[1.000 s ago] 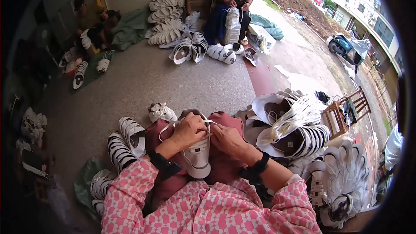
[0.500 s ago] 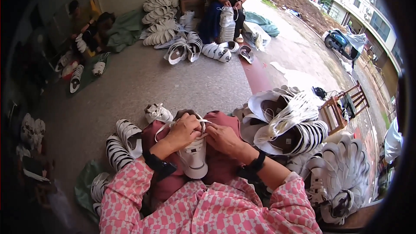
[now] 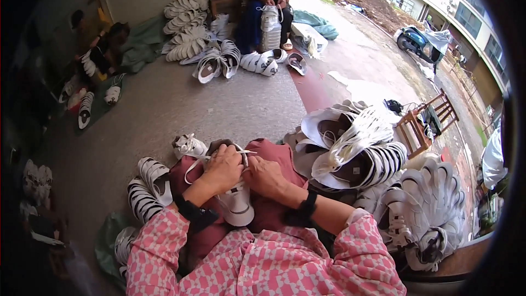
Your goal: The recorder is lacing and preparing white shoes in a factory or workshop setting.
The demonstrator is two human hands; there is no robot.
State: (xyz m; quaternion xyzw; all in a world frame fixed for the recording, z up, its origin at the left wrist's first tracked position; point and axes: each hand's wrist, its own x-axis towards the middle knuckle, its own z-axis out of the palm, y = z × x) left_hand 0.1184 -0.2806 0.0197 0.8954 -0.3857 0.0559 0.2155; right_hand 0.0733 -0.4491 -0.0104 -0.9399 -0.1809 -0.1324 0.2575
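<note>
Grasping a shoe [image 3: 237, 211], left fingers [image 3: 234, 160] and right fingers [image 3: 254, 166] sit between striped uppers [image 3: 143, 196] and a lace bundle [image 3: 357, 143].

Left hand [image 3: 224, 169]: back turned up, fingers [image 3: 230, 156] curled. Right hand [image 3: 267, 176]: held just beside it, fingers bent inward. Forearms [image 3: 330, 211], two: angled toward each other.

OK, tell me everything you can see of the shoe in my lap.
The shoe is mostly white, smooth and leather-like, its rounded toe pointing toward your body. It sits between your reddish trouser legs. Your left hand and right hand cover its middle, at its white lace; a brownish lining shows beyond them.
</note>
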